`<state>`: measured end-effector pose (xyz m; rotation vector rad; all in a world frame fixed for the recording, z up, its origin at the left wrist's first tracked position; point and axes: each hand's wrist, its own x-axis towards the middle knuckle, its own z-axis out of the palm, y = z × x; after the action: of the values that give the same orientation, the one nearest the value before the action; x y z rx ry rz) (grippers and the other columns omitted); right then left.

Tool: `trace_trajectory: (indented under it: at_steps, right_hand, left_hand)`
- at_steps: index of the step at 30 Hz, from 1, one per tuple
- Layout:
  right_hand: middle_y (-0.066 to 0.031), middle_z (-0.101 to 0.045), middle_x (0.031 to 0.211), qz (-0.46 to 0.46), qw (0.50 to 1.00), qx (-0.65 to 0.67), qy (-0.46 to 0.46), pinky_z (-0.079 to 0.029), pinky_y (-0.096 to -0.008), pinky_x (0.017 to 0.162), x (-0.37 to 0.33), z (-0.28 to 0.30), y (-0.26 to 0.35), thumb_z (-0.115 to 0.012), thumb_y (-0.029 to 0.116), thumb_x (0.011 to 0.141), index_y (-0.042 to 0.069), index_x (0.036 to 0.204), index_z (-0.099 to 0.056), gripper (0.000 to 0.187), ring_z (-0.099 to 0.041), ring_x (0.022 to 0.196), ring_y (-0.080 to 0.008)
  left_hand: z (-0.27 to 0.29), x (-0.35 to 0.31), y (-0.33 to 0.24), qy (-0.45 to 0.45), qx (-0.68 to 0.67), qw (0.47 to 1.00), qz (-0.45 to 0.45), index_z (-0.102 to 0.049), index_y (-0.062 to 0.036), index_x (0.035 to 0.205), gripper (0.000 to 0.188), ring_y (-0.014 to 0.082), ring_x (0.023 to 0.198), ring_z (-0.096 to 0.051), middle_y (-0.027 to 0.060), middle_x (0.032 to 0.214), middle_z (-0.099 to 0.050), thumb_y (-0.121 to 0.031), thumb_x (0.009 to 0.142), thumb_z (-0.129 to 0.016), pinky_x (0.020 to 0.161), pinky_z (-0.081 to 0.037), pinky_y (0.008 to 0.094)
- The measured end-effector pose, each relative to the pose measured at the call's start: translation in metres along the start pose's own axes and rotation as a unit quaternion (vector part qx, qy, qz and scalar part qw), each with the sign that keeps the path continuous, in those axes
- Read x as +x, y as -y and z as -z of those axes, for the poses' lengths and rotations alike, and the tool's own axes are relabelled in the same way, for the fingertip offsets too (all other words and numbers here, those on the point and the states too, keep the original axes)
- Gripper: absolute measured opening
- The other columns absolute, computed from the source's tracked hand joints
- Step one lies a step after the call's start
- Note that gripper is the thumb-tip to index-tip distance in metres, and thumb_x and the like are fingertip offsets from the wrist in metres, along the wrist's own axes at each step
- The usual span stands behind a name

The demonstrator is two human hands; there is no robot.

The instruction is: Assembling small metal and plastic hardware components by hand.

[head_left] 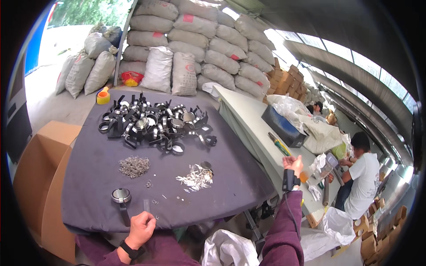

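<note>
My left hand (141, 229) rests at the near edge of the dark cloth-covered table (239, 177), fingers curled closed; what they hold, if anything, is hidden. Just beyond its fingers lies a small translucent strip (147, 205). To its left sits a black-handled part with a round metal-rimmed head (121, 195). My right hand (293, 164) reaches over the pale side table (248, 113), its fingers apart and nothing visible in them. Closest to it is a green and yellow hand tool (279, 144).
Similar black parts (155, 122) are heaped at the back. Nearer are piles of small metal pieces (134, 167) and pale slivers (195, 178), plus yellow tape (103, 96). A cardboard box (44, 177) stands left. A blue-black bin (284, 126) and a seated person (363, 177) are right.
</note>
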<state>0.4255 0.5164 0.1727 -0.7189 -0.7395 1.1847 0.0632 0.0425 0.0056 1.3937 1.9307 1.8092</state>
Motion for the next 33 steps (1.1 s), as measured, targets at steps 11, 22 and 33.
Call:
trace_trajectory:
  at_steps: [11,22,33]
  right_hand:
    - [-0.017,-0.054,0.081,-0.07,0.996,0.057,0.014,-0.051,-0.0497,0.08,-0.03,-0.037,-0.035,-0.045,0.041,0.095,-0.006,0.086,-0.051,0.048,-0.057,0.076,-0.0314]
    - [-0.0275,-0.057,0.104,0.422,0.792,-0.44,-0.042,-0.041,-0.0437,0.086,-0.046,-0.099,-0.022,-0.056,0.022,0.086,-0.011,0.103,-0.053,0.037,-0.055,0.099,-0.0386]
    - [-0.0033,-0.061,0.092,0.185,0.868,-0.305,0.345,-0.046,-0.0205,0.074,-0.3,-0.072,-0.114,-0.058,0.006,0.089,-0.003,0.104,-0.059,0.017,-0.057,0.084,-0.0065]
  left_hand:
    - [0.003,-0.005,0.001,-0.008,0.009,1.0,0.019,-0.054,0.0,0.07,0.007,0.0184,0.047,-0.052,0.0096,0.057,-0.054,0.0,0.074,-0.06,0.046,-0.04,0.0294]
    - [0.0,-0.003,0.001,-0.016,0.02,1.0,0.012,-0.054,-0.0003,0.07,0.008,0.0187,0.045,-0.052,0.0088,0.053,-0.053,-0.001,0.074,-0.061,0.045,-0.041,0.0298]
    - [-0.004,0.0,0.005,-0.002,0.01,1.0,-0.019,-0.054,0.0002,0.072,0.007,0.0205,0.046,-0.052,0.0105,0.057,-0.054,0.0,0.075,-0.06,0.046,-0.04,0.0305]
